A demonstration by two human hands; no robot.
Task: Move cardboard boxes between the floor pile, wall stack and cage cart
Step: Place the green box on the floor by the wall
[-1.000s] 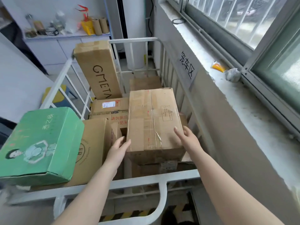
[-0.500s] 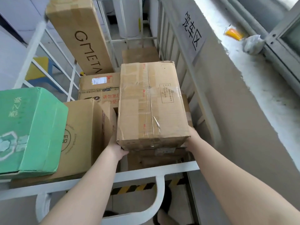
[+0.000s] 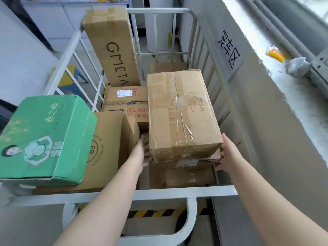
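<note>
A taped brown cardboard box lies on top of other boxes inside the white cage cart, on its right side. My left hand presses against the box's near left lower corner, fingers partly hidden beneath it. My right hand holds the near right lower corner. A green printed box sits on a brown box at the cart's left. A tall box marked GMETA leans upright at the back.
A grey wall with a paper sign runs close along the cart's right side. A window sill above holds litter. Black-and-yellow floor tape shows below the cart's near rail. A blue-and-yellow stool stands left.
My hands went from hovering beside the taped box to gripping its near lower corners. The view dipped toward the cart, then pulled back a little.
</note>
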